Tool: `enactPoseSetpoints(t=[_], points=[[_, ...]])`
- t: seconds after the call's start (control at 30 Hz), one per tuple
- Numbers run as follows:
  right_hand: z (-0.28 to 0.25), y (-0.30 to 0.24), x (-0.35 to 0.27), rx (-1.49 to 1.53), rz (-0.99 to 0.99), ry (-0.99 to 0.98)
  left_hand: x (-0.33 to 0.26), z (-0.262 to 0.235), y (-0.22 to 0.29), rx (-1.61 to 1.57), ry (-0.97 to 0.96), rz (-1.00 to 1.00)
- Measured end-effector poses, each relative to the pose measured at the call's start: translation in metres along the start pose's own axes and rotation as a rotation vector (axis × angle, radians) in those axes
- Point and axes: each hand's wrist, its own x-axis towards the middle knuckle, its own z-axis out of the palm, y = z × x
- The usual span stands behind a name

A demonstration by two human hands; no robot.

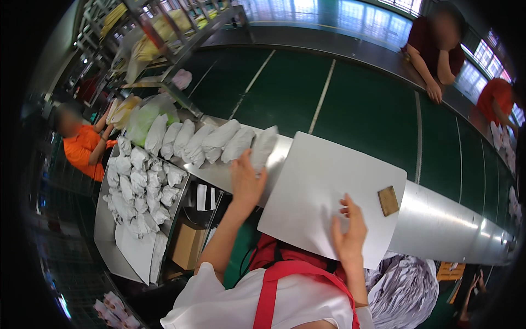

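My left hand point(247, 178) is at the near end of a white paper-wrapped bundle point(265, 147), the rightmost in a row on the metal ledge. Its fingers are apart and not wrapped round the bundle; whether the fingertips touch it I cannot tell. Over a white board point(323, 175) hovers my right hand point(350, 233), fingers spread and holding nothing. A small brown block point(388, 201) lies near the board's right edge. More wrapped bundles point(219, 140) line the ledge to the left.
A metal tray point(104, 241) at left holds many piled wrapped bundles. Beyond the ledge runs a green conveyor belt point(290, 88). A thick stack of paper sheets point(402, 290) sits below the board at right. People stand at far right and left; a metal rack point(164, 49) rises far left.
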Motion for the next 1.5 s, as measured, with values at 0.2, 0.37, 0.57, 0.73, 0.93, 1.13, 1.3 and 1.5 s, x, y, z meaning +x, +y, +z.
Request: enactPoseSetpoints(t=[0.2, 0.37, 0.57, 0.73, 0.93, 1.13, 1.3, 1.5], points=[[-0.052, 0.059, 0.018, -0.553, 0.015, 0.262, 0.001, 0.036, -0.058, 0.252, 0.024, -0.004], [-0.063, 0.086, 0.029, -0.680, 0.097, 0.175, 0.017, 0.003, 0.025, 0.136, 0.167, 0.191], [-0.072, 0.084, 0.036, -0.582, 0.203, 0.155, 0.012, 0.046, 0.151, -0.438, -0.426, 0.987], [-0.075, 0.089, 0.039, -0.405, 0.223, 0.160, -0.001, 0.113, 0.164, -0.305, -0.625, 1.192], [-0.072, 0.092, 0.033, -0.324, 0.119, -0.014, -0.008, 0.117, 0.169, -0.530, -0.424, 0.971], [-0.080, 0.073, 0.022, -0.186, 0.244, -0.096, -0.011, 0.120, 0.169, -0.309, -0.270, 1.112], [-0.087, 0.100, 0.029, -0.030, 0.359, 0.218, -0.007, 0.104, 0.169, -0.350, -0.219, 1.209], [-0.072, 0.116, 0.009, -0.356, -0.006, 0.662, -0.005, 0.084, 0.186, -0.424, -0.634, 1.057]])
